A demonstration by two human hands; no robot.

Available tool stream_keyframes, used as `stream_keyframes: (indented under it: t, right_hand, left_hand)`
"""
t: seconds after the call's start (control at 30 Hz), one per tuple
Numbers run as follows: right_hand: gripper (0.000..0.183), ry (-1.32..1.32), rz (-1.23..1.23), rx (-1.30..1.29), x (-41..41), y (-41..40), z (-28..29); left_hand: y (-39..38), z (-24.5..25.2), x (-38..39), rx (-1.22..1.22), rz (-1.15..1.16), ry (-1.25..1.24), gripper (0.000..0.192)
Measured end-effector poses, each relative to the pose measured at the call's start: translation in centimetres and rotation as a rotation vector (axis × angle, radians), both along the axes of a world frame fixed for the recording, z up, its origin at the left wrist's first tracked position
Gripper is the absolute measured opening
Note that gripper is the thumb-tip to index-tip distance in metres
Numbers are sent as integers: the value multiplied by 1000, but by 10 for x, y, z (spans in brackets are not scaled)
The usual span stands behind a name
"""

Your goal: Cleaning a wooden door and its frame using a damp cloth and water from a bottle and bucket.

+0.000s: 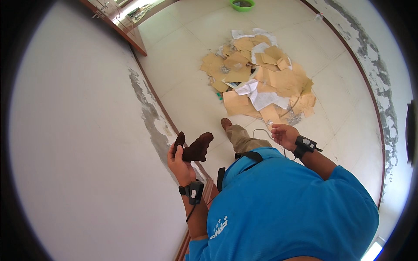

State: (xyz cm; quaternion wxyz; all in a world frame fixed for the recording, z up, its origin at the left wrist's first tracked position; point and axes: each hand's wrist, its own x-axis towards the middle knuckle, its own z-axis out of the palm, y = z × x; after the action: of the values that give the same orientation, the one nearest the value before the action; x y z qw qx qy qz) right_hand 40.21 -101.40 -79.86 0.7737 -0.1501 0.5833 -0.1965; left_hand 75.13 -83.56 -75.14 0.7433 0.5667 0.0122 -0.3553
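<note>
A crumpled dark brown cloth is pinched between the thumb and fingers of my left hand, held near the wall on the left. Part of the cloth sticks up behind my thumb. Level with my waist, my right hand has its fingers loosely curled. A thin bent grey wire runs beside its fingertips; whether those fingers hold it cannot be made out. Beyond both hands, a heap of tan cardboard pieces and white paper sheets lies on the tiled floor.
A green basin stands at the far end of the floor. Peeling walls border both sides. An open wooden door is at the upper left. My shod foot is just short of the heap. A small whitish object sits by the right baseboard.
</note>
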Motion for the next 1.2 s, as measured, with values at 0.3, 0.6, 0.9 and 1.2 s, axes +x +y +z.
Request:
stream_keyframes:
  t: [0.3,0.6,0.9,1.2]
  right_hand:
    - [25,-114,63,67,137,-110,-27]
    - [25,-51,51,65,233,-190,-13]
    - [21,-106,-74,79,325,-206,0]
    - [22,7,-266,24,358,-256,-1]
  left_hand:
    - [-61,21,106,40,-27,-28,34]
    - [-143,22,201,-23,-37,30,35]
    - [-275,8,321,-166,-35,93,30]
    - [-377,-5,400,-98,-211,127,32]
